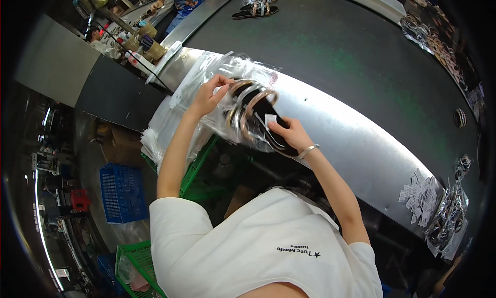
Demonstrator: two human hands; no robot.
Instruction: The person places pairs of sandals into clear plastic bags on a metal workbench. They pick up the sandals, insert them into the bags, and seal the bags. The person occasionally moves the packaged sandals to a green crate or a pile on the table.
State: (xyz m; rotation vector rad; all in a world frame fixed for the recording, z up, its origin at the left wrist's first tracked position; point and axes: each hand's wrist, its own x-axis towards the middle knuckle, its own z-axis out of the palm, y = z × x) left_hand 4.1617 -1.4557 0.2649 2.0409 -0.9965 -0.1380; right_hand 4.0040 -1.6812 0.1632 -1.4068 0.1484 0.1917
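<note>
Small white packets [417,193] heaped at bench [356,132] edge | black sandals [257,117] in clear bag [235,73] over bench | left hand [211,95] grip pinching bag | right hand [292,134] grip pinching white packet [270,119]

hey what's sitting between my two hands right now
In the head view, a pair of black sandals with shiny straps in a clear plastic bag spans the stretch. The left hand pinches the bag's edge; the right hand grips the sandals' heel end.

dark belt [330,55] wide open beyond hands [248,112], bagged sandals [257,5] far across, steel tabletop [351,132] bare to the right, sachets [419,193] and bagged sandals near right end, bag stack [170,117] crowding left
</note>
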